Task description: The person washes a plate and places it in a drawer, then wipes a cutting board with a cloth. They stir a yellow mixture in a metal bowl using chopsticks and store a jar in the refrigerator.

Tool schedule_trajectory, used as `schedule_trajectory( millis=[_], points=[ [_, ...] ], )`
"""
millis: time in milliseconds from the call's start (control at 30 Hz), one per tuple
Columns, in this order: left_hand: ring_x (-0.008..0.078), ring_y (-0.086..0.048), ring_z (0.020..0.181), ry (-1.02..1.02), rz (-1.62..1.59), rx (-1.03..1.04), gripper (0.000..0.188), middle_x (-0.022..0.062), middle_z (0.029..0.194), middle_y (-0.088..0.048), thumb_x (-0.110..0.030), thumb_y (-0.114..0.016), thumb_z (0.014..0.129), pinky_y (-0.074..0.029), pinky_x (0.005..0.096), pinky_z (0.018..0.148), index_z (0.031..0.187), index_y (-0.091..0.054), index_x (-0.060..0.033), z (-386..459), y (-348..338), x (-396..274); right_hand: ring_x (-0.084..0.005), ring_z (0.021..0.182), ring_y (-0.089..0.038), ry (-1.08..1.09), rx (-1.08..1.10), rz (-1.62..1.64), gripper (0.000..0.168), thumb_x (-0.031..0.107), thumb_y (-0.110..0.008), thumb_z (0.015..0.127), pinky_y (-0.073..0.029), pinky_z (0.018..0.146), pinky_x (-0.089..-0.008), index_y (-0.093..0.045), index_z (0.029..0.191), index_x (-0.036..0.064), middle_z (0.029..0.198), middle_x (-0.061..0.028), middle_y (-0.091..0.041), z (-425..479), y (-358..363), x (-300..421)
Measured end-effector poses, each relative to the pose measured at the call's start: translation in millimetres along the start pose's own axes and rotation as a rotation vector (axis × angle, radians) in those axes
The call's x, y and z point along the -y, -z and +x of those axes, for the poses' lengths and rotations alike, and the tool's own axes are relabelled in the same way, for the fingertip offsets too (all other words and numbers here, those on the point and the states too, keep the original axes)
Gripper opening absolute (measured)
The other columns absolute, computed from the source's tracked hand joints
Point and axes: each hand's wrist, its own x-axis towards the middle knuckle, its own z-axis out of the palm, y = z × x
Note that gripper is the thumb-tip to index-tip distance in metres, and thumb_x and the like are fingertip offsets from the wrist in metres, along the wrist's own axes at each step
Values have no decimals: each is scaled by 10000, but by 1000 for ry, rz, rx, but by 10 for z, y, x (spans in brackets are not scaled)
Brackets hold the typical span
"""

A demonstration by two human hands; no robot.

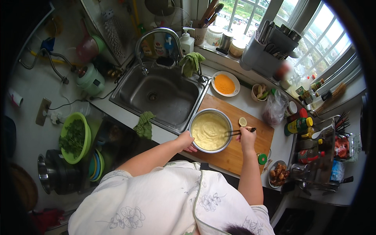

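Note:
A metal bowl [191,119] of pale yellow batter [210,132] rests on a wooden cutting board [258,141], close to the sink. My left hand [187,141] grips the bowl's rim at its lower left. Dark chopsticks [252,129] are held in my right hand [246,136], their tips in the batter at the bowl's right side. Swirl marks show on the batter's surface. Just above my right hand lies a cut lemon half [242,121]. A plate [237,91] of orange crumbs [224,84] stands beyond the board.
Left of the board is a steel sink [158,97] with a curved faucet [158,29]; a green cloth [144,124] hangs at its near edge. A green-lidded jar [262,159] and a dish of browned food [279,174] are at the lower right. Bottles [298,126] line the right side.

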Motion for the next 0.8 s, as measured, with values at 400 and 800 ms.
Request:
schedule_trajectory(
  millis=[400, 800],
  points=[
    [255, -665, 752, 19, 14, -16, 234, 169, 926, -628, -107, -324, 941, -546, 364, 626, 1143, -411, -26, 14, -4, 3, -136, 396, -529, -1, -82, 45, 143, 91, -537, 816, -388, 364, -239, -550, 703, 3, 516, -82, -557, 111, -1, 4],
    [268, -664, 757, 15, 24, 12, 253, 174, 908, -629, -104, -337, 933, -538, 365, 616, 1142, -427, 6, 88, 49, 44, -119, 459, -550, -29, 156, -144, 149, 112, -536, 827, -406, 420, -217, -566, 709, 26, 596, -98, -619, -4, 21, 79]
  ],
)
